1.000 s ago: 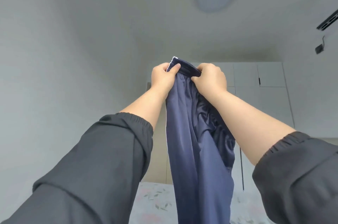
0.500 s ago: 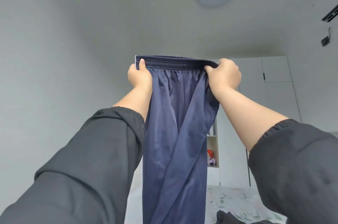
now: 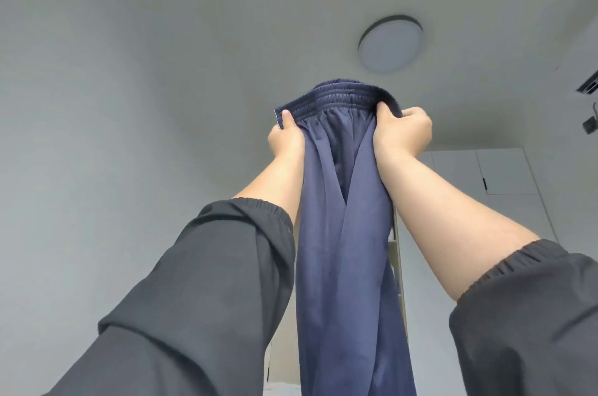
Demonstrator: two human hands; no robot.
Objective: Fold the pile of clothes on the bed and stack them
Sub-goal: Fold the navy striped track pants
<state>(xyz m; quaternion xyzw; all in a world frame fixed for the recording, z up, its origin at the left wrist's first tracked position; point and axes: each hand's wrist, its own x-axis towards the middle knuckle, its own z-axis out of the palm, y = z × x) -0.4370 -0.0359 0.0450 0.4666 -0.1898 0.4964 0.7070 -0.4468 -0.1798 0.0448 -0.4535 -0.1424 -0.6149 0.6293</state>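
Observation:
A pair of navy blue trousers (image 3: 343, 250) hangs straight down from its elastic waistband, held up high in front of me toward the ceiling. My left hand (image 3: 288, 140) grips the left end of the waistband, thumb on the front of the band. At the right end my right hand (image 3: 403, 133) grips the band with fingers curled over the cloth. The waistband arches upward between the two hands. The legs drop out of the bottom of the view. The bed and the pile of clothes are hidden.
White wardrobe doors (image 3: 498, 172) stand at the right behind my right arm. A round ceiling lamp (image 3: 390, 43) is overhead. A narrow shelf edge (image 3: 397, 269) shows beside the trousers. A plain grey wall fills the left.
My hands have come closer together and risen, so the waistband that was stretched flat now bows upward. The view has tilted up, and the bed has dropped out of sight.

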